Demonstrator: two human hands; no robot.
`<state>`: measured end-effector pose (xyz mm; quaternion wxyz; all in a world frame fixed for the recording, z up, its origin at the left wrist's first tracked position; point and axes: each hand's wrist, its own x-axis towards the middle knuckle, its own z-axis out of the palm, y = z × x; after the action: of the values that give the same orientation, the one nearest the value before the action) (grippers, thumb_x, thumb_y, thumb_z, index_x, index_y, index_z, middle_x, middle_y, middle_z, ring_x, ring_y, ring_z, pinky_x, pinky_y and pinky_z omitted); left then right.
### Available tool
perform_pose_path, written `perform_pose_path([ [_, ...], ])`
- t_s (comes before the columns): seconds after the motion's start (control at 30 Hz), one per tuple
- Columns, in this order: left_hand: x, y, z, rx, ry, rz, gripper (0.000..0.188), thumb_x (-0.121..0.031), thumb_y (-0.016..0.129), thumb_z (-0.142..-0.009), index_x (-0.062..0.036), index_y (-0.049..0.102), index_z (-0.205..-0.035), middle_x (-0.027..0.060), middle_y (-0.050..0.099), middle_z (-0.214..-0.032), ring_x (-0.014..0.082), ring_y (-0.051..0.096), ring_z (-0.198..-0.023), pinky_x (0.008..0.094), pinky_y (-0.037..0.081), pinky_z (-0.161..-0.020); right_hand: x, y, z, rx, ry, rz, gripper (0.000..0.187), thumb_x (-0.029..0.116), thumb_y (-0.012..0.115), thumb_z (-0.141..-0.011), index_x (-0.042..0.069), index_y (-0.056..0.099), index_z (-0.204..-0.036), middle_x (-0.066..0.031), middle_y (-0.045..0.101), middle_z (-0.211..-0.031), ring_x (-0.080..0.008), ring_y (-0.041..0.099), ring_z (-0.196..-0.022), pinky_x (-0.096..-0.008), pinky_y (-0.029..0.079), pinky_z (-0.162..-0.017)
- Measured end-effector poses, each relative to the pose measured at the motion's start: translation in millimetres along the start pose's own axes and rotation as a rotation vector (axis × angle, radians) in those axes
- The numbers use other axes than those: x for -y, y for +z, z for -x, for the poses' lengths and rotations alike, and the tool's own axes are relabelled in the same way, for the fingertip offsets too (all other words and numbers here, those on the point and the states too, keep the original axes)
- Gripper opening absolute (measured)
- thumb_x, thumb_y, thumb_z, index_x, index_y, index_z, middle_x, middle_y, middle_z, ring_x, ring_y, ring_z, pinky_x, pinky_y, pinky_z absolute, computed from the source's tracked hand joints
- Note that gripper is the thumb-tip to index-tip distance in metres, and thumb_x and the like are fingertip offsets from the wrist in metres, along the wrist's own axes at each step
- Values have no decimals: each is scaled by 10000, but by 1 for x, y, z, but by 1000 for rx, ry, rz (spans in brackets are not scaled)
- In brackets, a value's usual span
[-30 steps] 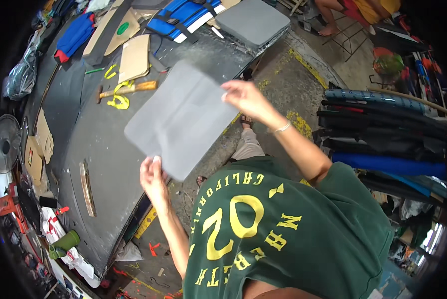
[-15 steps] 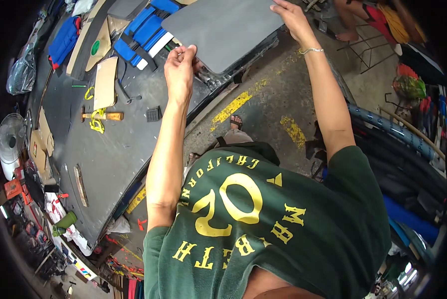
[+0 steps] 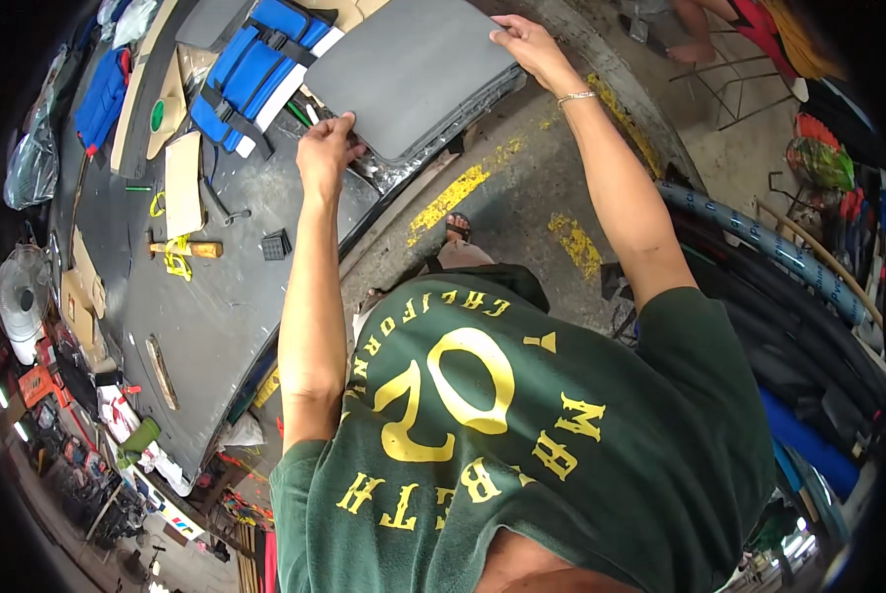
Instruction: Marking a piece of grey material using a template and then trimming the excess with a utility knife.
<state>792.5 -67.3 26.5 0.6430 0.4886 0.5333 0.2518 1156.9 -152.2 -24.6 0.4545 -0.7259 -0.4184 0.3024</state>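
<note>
A flat dark grey sheet point(image 3: 413, 74) with rounded corners lies over the front edge of the workbench, on top of a dark, plastic-wrapped stack point(image 3: 403, 176). My right hand point(image 3: 534, 51) pinches its right corner between thumb and fingers. At the left edge, my left hand point(image 3: 326, 156) is closed, its thumb and fingertips against the sheet's rim. Part of that grip is hidden behind the hand. Just left of the sheet rests a blue fabric piece with black straps and buckles point(image 3: 260, 64).
On the workbench point(image 3: 220, 326) lie a wooden-handled hammer point(image 3: 198, 249), a cardboard piece point(image 3: 183, 183), a small black block point(image 3: 276, 244) and a wooden stick point(image 3: 162, 373). A fan point(image 3: 23, 296) stands at the left. Pipes and rolls point(image 3: 769, 242) are stacked right; another person's leg point(image 3: 695, 30) shows top right.
The grey sheet and my right hand have shifted left and slightly nearer. My left hand has moved a little down along the sheet's edge. The whole view has slid slightly.
</note>
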Motion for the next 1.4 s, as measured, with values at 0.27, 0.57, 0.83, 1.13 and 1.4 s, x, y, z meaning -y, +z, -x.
perform_pose_path([
  [0.27,2,1,6,-96,-8,-135,332,-240,809,-895,50,692,-1006,84,716,-854,162,700,-734,276,584,-669,7,-4,7,8,-11,-46,494,268,685,-973,32,579,-1393,-73,679,-1188,-148,594,-1085,-281,451,-927],
  [0.57,11,5,1,-110,25,-56,276,-192,806,-879,50,709,-969,84,705,-825,142,686,-688,267,604,-630,5,-3,12,30,-64,-73,412,221,668,-978,5,617,-1324,-41,687,-1093,-130,603,-1008,-276,461,-904],
  [0.83,20,11,4,-224,151,-354,356,-296,766,-920,26,639,-1004,74,665,-755,140,640,-599,304,527,-541,32,-8,2,-52,-277,532,353,303,654,-955,56,697,-1204,-186,715,-1114,-334,645,-1056,-395,505,-908],
  [1.13,18,27,21,-238,265,-712,340,-246,621,-954,56,674,-1101,322,681,-928,490,672,-933,542,544,-847,6,5,9,-107,-123,401,451,367,625,-989,-10,683,-1230,-177,697,-1094,-308,663,-1016,-347,496,-911],
  [1.4,22,21,12,-209,296,-606,357,-307,643,-958,-18,686,-1163,251,714,-944,437,694,-935,477,553,-822,-2,-2,4,-83,-73,389,455,369,583,-1010,28,647,-1304,-158,648,-1209,-313,626,-1127,-349,468,-983],
])
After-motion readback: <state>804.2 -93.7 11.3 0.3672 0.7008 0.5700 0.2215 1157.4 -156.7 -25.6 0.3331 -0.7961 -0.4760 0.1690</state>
